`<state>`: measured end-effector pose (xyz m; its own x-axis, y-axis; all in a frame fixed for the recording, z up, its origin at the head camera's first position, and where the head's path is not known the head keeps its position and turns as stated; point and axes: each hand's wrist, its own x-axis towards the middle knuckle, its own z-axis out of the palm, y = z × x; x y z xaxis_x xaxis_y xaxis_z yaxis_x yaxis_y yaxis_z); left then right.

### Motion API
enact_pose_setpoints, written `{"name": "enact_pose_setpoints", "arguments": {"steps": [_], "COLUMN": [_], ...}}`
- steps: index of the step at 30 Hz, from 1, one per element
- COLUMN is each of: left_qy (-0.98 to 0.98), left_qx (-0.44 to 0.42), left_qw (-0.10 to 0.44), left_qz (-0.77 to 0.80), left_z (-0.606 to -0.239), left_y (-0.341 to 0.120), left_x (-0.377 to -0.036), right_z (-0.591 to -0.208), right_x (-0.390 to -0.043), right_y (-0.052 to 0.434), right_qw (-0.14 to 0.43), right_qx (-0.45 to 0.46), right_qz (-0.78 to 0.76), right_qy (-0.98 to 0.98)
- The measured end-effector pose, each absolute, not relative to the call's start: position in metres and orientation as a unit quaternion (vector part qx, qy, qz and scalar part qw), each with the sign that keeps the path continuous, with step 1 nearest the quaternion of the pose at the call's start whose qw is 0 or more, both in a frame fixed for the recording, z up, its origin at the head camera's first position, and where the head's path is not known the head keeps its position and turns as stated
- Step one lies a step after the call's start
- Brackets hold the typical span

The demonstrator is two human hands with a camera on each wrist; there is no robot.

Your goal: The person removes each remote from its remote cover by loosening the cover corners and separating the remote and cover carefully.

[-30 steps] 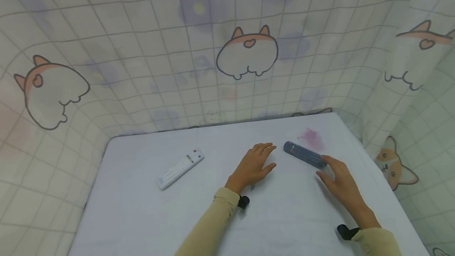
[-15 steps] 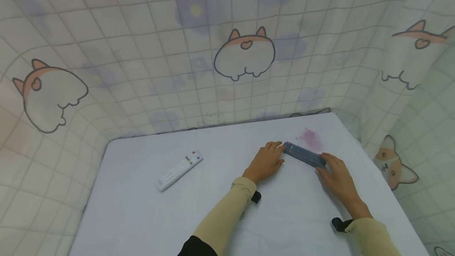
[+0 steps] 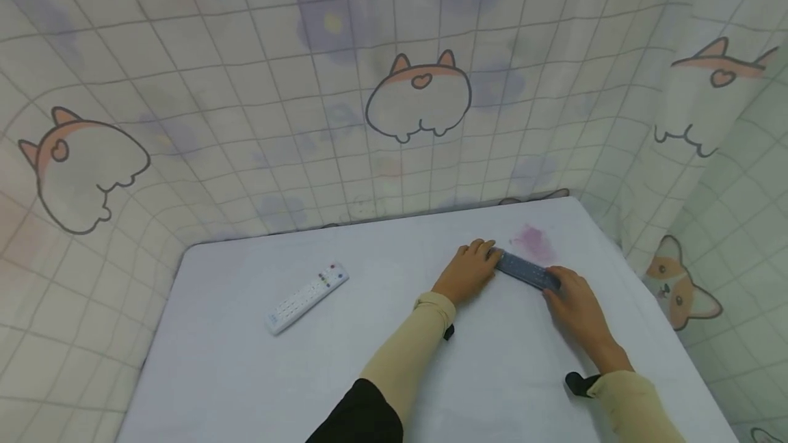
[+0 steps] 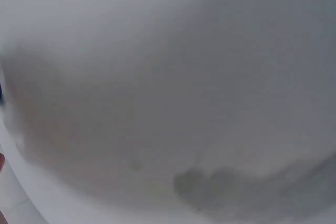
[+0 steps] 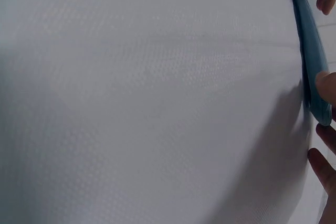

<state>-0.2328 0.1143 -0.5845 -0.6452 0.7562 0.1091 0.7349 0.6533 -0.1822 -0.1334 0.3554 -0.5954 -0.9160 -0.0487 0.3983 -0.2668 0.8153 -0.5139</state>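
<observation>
Left hand (image 3: 468, 273) and right hand (image 3: 575, 303) are at opposite ends of a dark remote (image 3: 526, 271). Farthest left, well apart from the left hand, a white remote (image 3: 308, 298) lies slanted on the white tabletop (image 3: 486, 374), its coloured-button end being the one nearer that hand. Next comes the left hand itself, its fingers bent a little and slightly apart, the tips over the dark remote's left end; whether they pinch it I cannot tell. Between the hands stretches the dark remote, sloping toward the person at the right hand's end. Just beyond it, also between the hands, is a pink stain (image 3: 534, 243). On the right, the right hand is partly closed, pinching the remote's near end with its thumb along the side. Past that hand, beyond the tabletop's edge, hangs fabric printed with a corgi (image 3: 677, 289).
</observation>
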Motion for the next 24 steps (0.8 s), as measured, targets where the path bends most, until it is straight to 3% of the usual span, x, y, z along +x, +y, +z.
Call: {"name": "enact_pose_setpoints", "arguments": {"steps": [4,16,24], "left_qy": [-0.888,-0.897,-0.896], "left_qx": [-0.437,-0.425,-0.429], "left_qw": [0.107,0.053,0.057], "left_qz": [0.097,0.11,0.099], "left_z": [-0.576,-0.576,-0.581], "left_y": [0.125,0.141,0.142], "left_x": [-0.237,-0.242,-0.248], "right_z": [-0.594,-0.597,-0.596], "right_x": [-0.135,-0.137,-0.139], "right_y": [0.356,0.355,0.356], "right_qw": [0.192,0.158,0.154], "right_qx": [0.082,0.062,0.068], "right_qz": [0.31,0.295,0.293], "right_qy": [-0.927,-0.94,-0.941]}}
